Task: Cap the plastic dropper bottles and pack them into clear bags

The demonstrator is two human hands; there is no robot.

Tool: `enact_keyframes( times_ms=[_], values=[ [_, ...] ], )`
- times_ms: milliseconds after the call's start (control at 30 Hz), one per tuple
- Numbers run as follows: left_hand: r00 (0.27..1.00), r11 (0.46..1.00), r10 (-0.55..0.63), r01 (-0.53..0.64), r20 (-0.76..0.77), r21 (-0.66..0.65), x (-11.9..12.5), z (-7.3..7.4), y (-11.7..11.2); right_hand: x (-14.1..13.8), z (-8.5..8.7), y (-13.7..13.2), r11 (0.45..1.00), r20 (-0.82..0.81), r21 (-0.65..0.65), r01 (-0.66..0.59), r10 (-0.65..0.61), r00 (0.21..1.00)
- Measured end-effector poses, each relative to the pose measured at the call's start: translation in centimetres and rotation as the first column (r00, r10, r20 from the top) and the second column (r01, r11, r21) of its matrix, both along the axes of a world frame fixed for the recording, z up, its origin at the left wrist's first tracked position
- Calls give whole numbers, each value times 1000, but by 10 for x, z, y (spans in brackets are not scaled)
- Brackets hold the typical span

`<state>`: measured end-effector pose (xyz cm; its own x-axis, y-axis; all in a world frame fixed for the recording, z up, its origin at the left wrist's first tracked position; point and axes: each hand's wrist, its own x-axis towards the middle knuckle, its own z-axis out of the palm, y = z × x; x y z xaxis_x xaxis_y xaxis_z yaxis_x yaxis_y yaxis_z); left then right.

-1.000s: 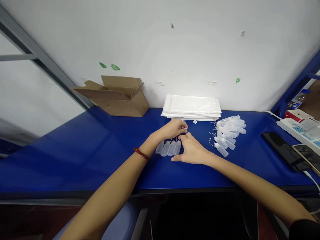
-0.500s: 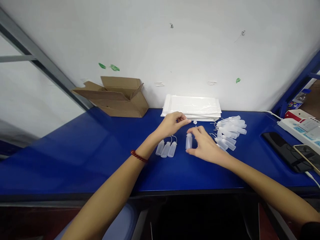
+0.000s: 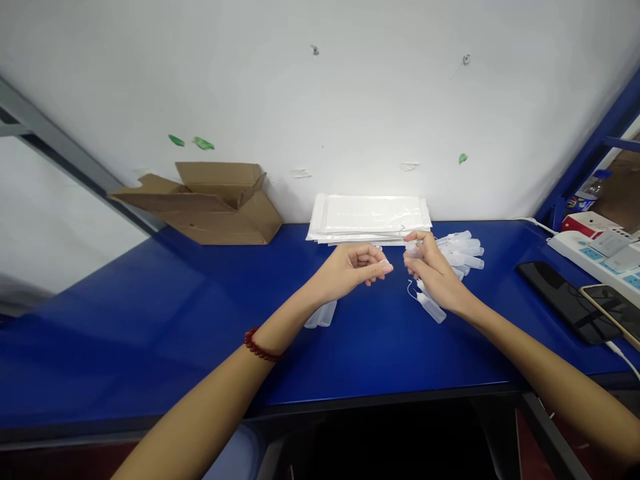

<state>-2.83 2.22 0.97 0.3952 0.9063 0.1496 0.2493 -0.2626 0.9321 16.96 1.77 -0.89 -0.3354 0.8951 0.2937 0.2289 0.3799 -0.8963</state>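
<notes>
left hand (image 3: 353, 270) mid-table, palm in, wrist bent toward 3 o'clock, forearm running down to 7 o'clock. thumb and forefinger pinched together on a small white bit (image 3: 385, 262), too small to name. right hand (image 3: 433, 270) at 3 o'clock from left, gap between the two, hands not touching. right forearm runs to 4 o'clock. right thumb and fingers clamped on a small bottle (image 3: 413, 249), mostly hidden by fingers, tilt can't tell.

other bottles: bottle pile (image 3: 463, 251) at 2 o'clock from right hand, loose bottle (image 3: 431, 308) lying at 6 o'clock, bottle pair (image 3: 321, 315) at 7 o'clock from left hand, partly behind the arm. white stack (image 3: 370, 215) at 12 o'clock, cardboard box (image 3: 225, 220) at 10.

vs half a second ago: held bottle is up toward 2 o'clock, nearer the pile; then it was upright and more visible. left hand is lower, toward 4 o'clock, fingers more curled. three bottles showed by left wrist, now two. loose bottle now uncovered by right hand. whole view shifted, box sits further toward 9.
</notes>
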Motion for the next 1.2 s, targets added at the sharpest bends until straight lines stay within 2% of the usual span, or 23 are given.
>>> enact_keyframes(
  times_ms=[167, 300, 400, 567, 733, 900, 1033, 1133, 1200],
  values=[
    [1000, 1000, 0, 0, 11, 3, 2, -1, -2, 1, -2, 1, 991, 82, 132, -22, 11, 997],
    [999, 999, 28, -28, 31, 15, 2, 0, -2, 3, -6, 5, 958, 131, 286, 7, -47, 990],
    [999, 1000, 24, -25, 25, 17, 2, 1, -3, 3, -9, 6, 936, 185, 351, 20, -91, 979],
    [1000, 998, 6, -8, 21, 66, 1, 2, -5, 2, -12, 6, 935, 234, 350, 62, -152, 960],
    [998, 984, -25, 14, 56, 180, 0, 0, -6, 0, -15, 7, 932, 248, 361, 43, -141, 958],
    [1000, 967, 6, -5, -6, 255, 3, -4, -8, -1, -21, 9, 902, 268, 433, -8, -120, 956],
    [998, 965, 11, 5, -60, 263, 10, -8, -13, -3, -21, 7, 919, 406, 386, -74, -97, 909],
    [999, 970, 42, -42, 7, 239, 13, -5, -17, -4, -17, 3, 919, 484, 391, -48, -161, 860],
    [993, 973, 85, -100, 77, 209, 13, -1, -16, -3, -13, 1, 918, 477, 397, -4, -203, 855]
  ],
)
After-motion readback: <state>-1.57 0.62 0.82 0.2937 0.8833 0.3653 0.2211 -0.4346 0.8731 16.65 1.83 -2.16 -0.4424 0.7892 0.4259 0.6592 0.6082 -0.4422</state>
